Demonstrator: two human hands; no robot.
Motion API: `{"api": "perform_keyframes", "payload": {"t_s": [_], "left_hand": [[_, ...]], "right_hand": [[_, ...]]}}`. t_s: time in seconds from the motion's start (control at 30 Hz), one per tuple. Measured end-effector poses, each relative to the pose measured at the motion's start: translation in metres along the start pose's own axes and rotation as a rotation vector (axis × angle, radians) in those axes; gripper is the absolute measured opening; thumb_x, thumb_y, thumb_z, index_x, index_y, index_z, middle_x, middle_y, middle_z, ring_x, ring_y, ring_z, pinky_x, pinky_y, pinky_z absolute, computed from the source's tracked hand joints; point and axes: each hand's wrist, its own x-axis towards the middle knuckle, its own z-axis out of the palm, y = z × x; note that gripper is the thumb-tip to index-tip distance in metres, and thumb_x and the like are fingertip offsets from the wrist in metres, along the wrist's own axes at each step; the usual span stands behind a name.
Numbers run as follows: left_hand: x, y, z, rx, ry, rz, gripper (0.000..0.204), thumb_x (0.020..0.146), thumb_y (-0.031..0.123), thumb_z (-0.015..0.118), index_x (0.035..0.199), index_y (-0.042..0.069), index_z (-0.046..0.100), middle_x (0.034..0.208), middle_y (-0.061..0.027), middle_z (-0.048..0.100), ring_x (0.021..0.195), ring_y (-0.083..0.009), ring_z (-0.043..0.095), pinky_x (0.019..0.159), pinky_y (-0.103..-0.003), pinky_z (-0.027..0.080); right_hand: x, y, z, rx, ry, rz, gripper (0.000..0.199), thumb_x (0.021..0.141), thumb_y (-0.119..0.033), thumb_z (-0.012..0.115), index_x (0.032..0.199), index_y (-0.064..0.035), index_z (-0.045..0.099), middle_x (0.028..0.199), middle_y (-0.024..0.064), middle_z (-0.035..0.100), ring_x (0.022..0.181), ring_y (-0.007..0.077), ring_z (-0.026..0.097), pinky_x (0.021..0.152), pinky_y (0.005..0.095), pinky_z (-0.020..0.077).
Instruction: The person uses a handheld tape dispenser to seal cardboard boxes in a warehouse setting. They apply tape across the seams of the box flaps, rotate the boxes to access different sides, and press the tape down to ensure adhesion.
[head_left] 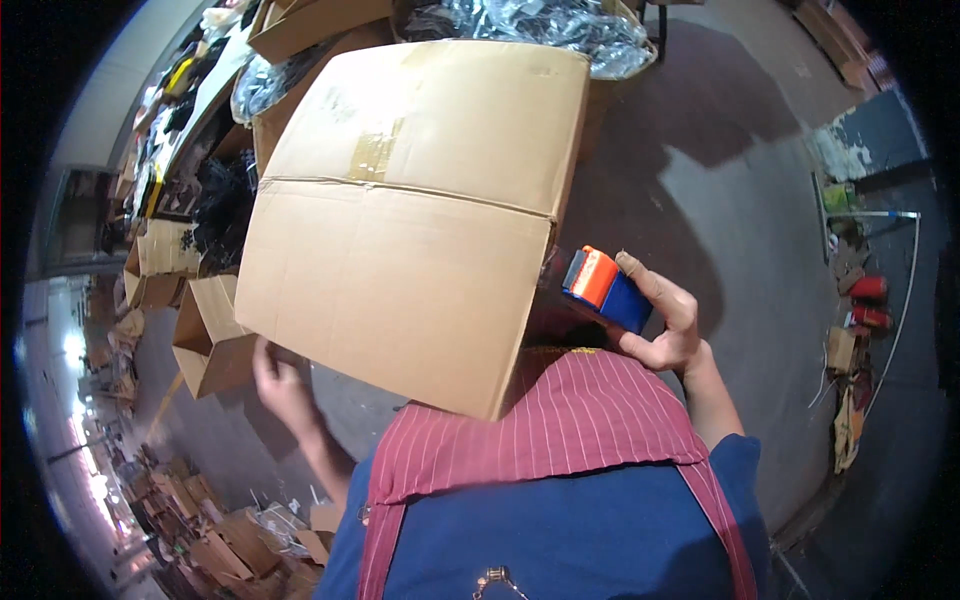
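Observation:
A large brown cardboard box [420, 220] fills the middle of the view, its closed flaps facing up with a strip of clear tape along the seam. My left hand [282, 385] touches the box's lower left edge from beneath, fingers spread. My right hand [668, 315] is at the box's right side and grips a blue and orange tape dispenser [606, 288] close to the box's corner. My red striped apron [570, 420] and blue shirt show below.
Open cardboard boxes [205, 335] stand at the left. Bags of dark parts in clear plastic [560, 30] lie beyond the box. Flattened cartons [215, 530] litter the lower left. Grey concrete floor [740, 190] spreads to the right, with red objects [868, 300] near its edge.

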Motion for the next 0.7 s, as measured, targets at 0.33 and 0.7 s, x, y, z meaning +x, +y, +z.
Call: {"api": "perform_keyframes", "payload": {"t_s": [0.33, 0.7], "left_hand": [[-0.139, -0.015, 0.133, -0.788, -0.298, -0.375, 0.042, 0.095, 0.031, 0.068, 0.125, 0.002, 0.064, 0.126, -0.0135, 0.064, 0.110, -0.0304, 0.064, 0.093, -0.042, 0.049], [-0.183, 0.077, 0.136, -0.152, -0.699, 0.364, 0.042, 0.092, 0.036, 0.072, 0.120, 0.005, 0.067, 0.118, -0.0115, 0.067, 0.107, -0.0315, 0.064, 0.089, -0.044, 0.049]], "right_hand": [[0.008, 0.014, 0.003, -0.011, -0.154, -0.063, 0.085, 0.069, -0.011, 0.073, 0.147, 0.0053, 0.045, 0.121, 0.0292, 0.064, 0.101, 0.0403, 0.069, 0.087, 0.0405, 0.0572], [-0.016, 0.061, 0.012, 0.012, -0.248, -0.136, 0.082, 0.081, -0.026, 0.072, 0.145, 0.0128, 0.040, 0.118, 0.0308, 0.063, 0.094, 0.0405, 0.068, 0.080, 0.0401, 0.0565]]}}
